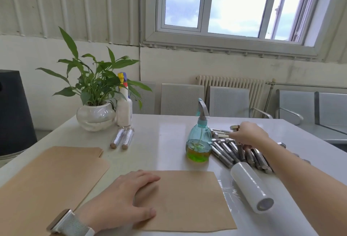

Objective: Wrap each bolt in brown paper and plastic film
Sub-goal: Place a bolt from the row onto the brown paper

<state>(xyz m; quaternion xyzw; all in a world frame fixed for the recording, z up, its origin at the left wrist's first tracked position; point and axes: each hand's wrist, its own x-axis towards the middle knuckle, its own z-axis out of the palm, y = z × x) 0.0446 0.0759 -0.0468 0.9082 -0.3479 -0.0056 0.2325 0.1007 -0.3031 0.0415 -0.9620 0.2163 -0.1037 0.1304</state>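
Left hand (124, 198) flat with fingers straight, pressing a brown paper sheet (187, 202) on the white table (161, 141), right hand (247, 134) gripping a raised hex bolt (234, 128) over the bolt pile (242, 154), plastic film roll (250, 187) just beside the sheet

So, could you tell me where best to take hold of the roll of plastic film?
Probably round the middle of the roll of plastic film, fingers coming from above across its width. It lies on its side, a plain cylinder with open table on both flanks.
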